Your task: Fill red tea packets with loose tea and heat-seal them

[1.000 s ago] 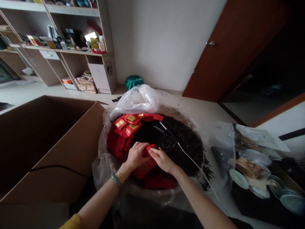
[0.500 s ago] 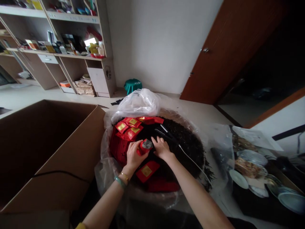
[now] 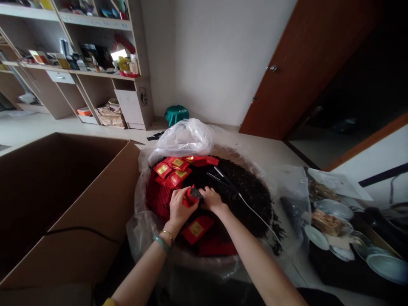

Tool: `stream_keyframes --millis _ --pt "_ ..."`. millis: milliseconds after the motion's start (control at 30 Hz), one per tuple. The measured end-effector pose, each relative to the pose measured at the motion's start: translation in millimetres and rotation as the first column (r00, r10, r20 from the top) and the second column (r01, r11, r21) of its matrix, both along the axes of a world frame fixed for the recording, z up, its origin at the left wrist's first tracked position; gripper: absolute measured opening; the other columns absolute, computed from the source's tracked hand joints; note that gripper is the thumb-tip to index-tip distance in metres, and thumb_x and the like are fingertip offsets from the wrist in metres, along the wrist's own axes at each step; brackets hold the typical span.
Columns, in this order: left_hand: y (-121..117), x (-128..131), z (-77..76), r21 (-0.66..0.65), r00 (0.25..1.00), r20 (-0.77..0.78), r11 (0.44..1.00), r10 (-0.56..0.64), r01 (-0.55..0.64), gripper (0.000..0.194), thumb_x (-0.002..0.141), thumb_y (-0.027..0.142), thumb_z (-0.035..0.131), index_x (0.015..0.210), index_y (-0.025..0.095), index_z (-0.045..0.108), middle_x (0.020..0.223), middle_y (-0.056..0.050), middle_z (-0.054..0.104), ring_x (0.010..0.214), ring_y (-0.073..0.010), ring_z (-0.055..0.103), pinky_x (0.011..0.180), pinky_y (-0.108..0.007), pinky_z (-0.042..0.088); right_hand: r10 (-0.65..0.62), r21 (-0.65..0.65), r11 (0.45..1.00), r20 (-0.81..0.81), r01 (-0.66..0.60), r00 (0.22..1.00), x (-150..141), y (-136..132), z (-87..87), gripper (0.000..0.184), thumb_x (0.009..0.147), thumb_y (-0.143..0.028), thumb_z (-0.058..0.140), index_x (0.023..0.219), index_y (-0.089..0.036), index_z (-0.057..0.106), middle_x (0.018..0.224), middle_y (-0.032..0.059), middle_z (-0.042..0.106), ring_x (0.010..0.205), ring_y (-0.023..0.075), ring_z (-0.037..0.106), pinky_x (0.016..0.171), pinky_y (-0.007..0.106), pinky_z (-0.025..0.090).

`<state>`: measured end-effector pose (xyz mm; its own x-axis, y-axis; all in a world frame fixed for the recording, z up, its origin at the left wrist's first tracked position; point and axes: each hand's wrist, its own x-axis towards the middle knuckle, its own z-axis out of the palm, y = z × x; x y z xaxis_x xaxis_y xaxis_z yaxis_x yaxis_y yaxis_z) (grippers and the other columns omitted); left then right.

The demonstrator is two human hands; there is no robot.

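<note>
My left hand (image 3: 178, 208) is wrapped around a small red packet (image 3: 191, 195), whose open mouth shows a dark grey lining and faces right. Right at that mouth, my right hand (image 3: 213, 200) has its fingers curled together; what they hold, if anything, is hidden. Both hands are over a wide container lined with a clear plastic bag (image 3: 188, 138), full of dark loose leaves (image 3: 255, 191) that look like tea. Several red packets with gold labels (image 3: 174, 171) lie at its far left, above a tight row of red packets (image 3: 158, 199). Another labelled packet (image 3: 196, 228) lies nearer me.
A black hair straightener (image 3: 223, 180) with a white cord (image 3: 258, 217) rests open on the leaves. An open cardboard box (image 3: 95, 204) stands to the left. Bowls and lids (image 3: 385, 267) sit at the right. Behind are shelves (image 3: 95, 72) and a brown door (image 3: 277, 76).
My right hand has moved left to the packet's mouth, and its spread fingers have curled together. The packet in my left hand has tilted a little, its mouth now turned toward the right hand.
</note>
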<state>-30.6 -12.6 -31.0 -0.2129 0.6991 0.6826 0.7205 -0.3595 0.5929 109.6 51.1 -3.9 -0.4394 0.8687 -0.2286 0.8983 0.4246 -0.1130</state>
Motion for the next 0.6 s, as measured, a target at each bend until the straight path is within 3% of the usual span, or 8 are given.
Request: stream_keyframes --millis 233,333,400,467,533,600 --pt "-0.3 0.0 0.8 -0.007 1.0 -0.006 1.0 -0.001 0.0 0.041 0.067 0.027 0.072 0.105 0.019 0.06 0.093 -0.006 0.067 0.087 -0.0224 0.059 0.077 -0.037 0.053 0.004 0.009 1.0 -0.051 -0.004 0.999 2.1 -1.8 -0.8 0.036 0.07 -0.012 0.061 0.105 -0.023 0.059 0.105 0.0095 0.06 0.089 0.0239 0.063 0.067 0.029 0.045" --pt "-0.5 0.3 1.1 -0.013 1.0 0.001 1.0 -0.006 0.006 0.04 0.067 0.027 0.071 0.105 0.019 0.06 0.092 -0.006 0.067 0.087 -0.0225 0.059 0.077 -0.037 0.053 -0.041 0.0 0.999 -0.241 0.043 0.97 14.4 4.4 2.1 0.027 0.069 -0.014 0.06 0.095 -0.022 0.061 0.094 0.0048 0.063 0.081 0.0194 0.063 0.066 0.026 0.043" --pt "-0.3 0.7 1.0 -0.018 1.0 0.006 1.0 -0.01 0.01 0.04 0.067 0.027 0.071 0.105 0.02 0.061 0.093 -0.006 0.067 0.087 -0.0224 0.059 0.077 -0.037 0.053 -0.098 -0.034 0.995 -0.478 0.093 0.873 25.8 10.7 10.5 0.023 0.066 -0.017 0.062 0.088 -0.021 0.061 0.084 0.0013 0.063 0.079 0.0182 0.061 0.069 0.027 0.043" --pt "0.5 1.4 0.6 -0.029 1.0 0.009 0.999 -0.013 0.013 0.04 0.067 0.027 0.071 0.105 0.021 0.061 0.093 -0.006 0.067 0.087 -0.0222 0.059 0.078 -0.037 0.053 -0.139 -0.077 0.99 -0.682 0.118 0.718 36.1 15.6 26.1 0.02 0.063 -0.021 0.063 0.083 -0.02 0.059 0.079 -0.0008 0.062 0.078 0.0177 0.059 0.073 0.028 0.043" --pt "1.9 2.6 0.3 -0.041 1.0 0.007 0.999 -0.018 0.018 0.04 0.067 0.026 0.072 0.105 0.021 0.061 0.093 -0.005 0.068 0.087 -0.022 0.058 0.078 -0.037 0.053 -0.145 -0.115 0.989 -0.804 0.088 0.577 42.0 17.0 47.8 0.022 0.061 -0.024 0.064 0.082 -0.02 0.058 0.08 -0.0014 0.061 0.078 0.0169 0.057 0.075 0.029 0.043" --pt "3.3 4.0 0.3 -0.062 1.0 -0.004 0.998 -0.025 0.025 0.041 0.065 0.025 0.072 0.105 0.021 0.061 0.093 -0.005 0.068 0.087 -0.0223 0.058 0.078 -0.038 0.053 -0.142 -0.157 0.987 -0.858 0.011 0.493 41.7 14.2 70.7 0.025 0.061 -0.026 0.065 0.084 -0.02 0.058 0.082 -0.0021 0.06 0.077 0.0156 0.055 0.076 0.029 0.043"
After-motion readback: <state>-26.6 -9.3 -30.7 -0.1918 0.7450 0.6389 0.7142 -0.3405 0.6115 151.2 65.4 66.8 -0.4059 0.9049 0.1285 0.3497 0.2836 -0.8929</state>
